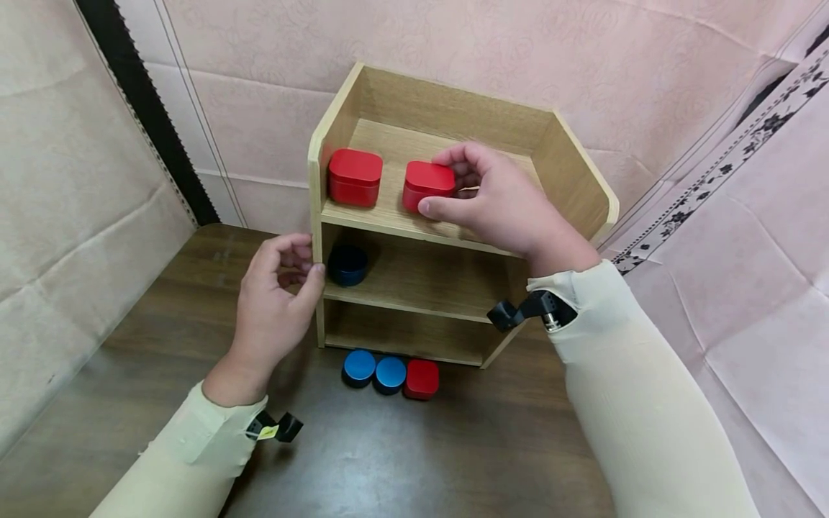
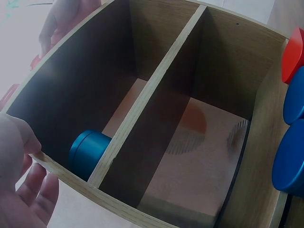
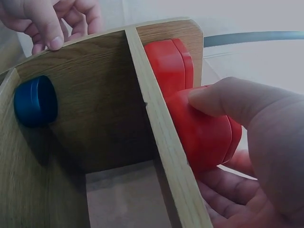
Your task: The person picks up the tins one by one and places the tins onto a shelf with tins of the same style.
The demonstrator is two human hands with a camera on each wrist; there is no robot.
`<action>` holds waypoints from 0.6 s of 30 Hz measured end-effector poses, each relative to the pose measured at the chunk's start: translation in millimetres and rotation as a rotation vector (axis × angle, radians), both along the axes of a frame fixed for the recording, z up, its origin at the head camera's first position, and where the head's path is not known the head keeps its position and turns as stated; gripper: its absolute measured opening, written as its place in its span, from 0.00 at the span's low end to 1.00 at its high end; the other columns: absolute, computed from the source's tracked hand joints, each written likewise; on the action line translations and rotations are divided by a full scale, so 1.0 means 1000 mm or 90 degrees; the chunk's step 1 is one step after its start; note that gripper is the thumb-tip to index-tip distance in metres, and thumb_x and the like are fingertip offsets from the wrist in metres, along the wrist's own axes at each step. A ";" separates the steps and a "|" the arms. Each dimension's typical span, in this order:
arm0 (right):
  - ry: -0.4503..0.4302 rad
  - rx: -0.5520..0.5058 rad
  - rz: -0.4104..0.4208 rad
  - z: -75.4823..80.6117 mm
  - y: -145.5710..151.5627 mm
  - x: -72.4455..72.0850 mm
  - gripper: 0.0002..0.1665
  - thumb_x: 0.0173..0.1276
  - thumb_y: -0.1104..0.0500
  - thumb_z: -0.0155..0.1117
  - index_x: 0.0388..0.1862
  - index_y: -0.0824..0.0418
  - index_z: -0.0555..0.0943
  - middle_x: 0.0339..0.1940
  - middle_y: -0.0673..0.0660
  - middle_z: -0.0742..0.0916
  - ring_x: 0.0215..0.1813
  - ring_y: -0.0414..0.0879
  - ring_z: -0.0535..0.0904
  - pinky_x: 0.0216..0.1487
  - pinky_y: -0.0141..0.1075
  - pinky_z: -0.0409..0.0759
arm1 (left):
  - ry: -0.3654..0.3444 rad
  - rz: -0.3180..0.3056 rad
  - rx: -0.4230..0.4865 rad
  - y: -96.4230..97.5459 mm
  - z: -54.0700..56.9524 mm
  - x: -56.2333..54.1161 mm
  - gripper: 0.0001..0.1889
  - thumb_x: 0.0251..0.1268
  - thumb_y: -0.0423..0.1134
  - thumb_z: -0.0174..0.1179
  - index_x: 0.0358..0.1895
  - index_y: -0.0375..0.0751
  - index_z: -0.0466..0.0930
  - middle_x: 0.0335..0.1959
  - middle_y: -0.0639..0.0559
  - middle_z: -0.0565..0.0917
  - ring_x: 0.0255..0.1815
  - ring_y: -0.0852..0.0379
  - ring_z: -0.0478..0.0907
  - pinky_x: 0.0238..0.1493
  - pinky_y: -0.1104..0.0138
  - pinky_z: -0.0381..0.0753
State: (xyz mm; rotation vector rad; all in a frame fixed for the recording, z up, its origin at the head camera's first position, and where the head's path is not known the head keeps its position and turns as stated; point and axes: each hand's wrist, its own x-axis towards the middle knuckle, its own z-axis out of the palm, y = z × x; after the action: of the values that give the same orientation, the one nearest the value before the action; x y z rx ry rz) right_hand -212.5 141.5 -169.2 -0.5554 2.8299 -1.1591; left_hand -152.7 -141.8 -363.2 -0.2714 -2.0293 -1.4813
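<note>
A small wooden shelf unit (image 1: pixel 401 270) with three levels stands on the table. On its top level my right hand (image 1: pixel 501 194) grips a small red rounded-square box (image 1: pixel 429 183) between thumb and fingers. Another red box (image 1: pixel 355 176) sits to the left of it, by the side panel. In the right wrist view my thumb presses the near face of the held red box (image 3: pixel 204 128), close behind the board's front edge. My left hand (image 1: pixel 275 291) holds the unit's left side panel, thumb at its front edge. A blue round tin (image 1: pixel 347 267) stands on the middle level, at the left.
On the table (image 1: pixel 388 460), in front of the unit, two blue round tins (image 1: pixel 359 365) and a red box (image 1: pixel 422 379) stand in a row. Pale patterned cloth (image 1: pixel 259 108) hangs behind and on both sides. The unit's right side panel (image 1: pixel 576 169) rises beside my right forearm.
</note>
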 end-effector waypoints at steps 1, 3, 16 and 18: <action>0.001 0.001 0.000 0.000 0.000 0.000 0.35 0.72 0.49 0.83 0.73 0.53 0.79 0.65 0.55 0.87 0.66 0.49 0.83 0.63 0.42 0.82 | 0.000 0.001 0.000 0.000 0.000 0.000 0.21 0.78 0.29 0.68 0.70 0.38 0.80 0.55 0.46 0.84 0.50 0.59 0.81 0.50 0.75 0.83; 0.003 0.003 0.000 -0.001 0.000 0.000 0.35 0.72 0.49 0.83 0.74 0.53 0.79 0.65 0.55 0.87 0.66 0.49 0.83 0.63 0.43 0.82 | 0.001 0.001 0.000 0.000 0.000 0.000 0.21 0.78 0.29 0.68 0.70 0.39 0.80 0.55 0.46 0.84 0.50 0.59 0.81 0.49 0.76 0.83; 0.022 0.006 0.003 -0.006 -0.001 -0.002 0.35 0.71 0.50 0.83 0.72 0.53 0.79 0.63 0.55 0.87 0.64 0.49 0.83 0.64 0.43 0.81 | 0.002 -0.001 -0.002 0.000 0.000 0.000 0.21 0.78 0.29 0.69 0.70 0.38 0.80 0.55 0.45 0.84 0.49 0.59 0.81 0.49 0.76 0.83; 0.024 0.010 0.002 -0.006 -0.002 -0.001 0.35 0.71 0.50 0.83 0.72 0.52 0.79 0.63 0.55 0.87 0.64 0.49 0.83 0.64 0.43 0.81 | 0.002 -0.001 -0.001 0.000 0.000 0.000 0.22 0.77 0.29 0.69 0.70 0.37 0.80 0.55 0.45 0.84 0.49 0.59 0.81 0.50 0.76 0.83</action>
State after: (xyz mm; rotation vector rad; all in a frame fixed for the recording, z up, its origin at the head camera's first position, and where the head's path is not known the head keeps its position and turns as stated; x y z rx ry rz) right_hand -213.9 139.9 -175.5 -0.5859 2.8661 -1.1364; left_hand -152.8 -142.0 -362.9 -0.2753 -2.0279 -1.4793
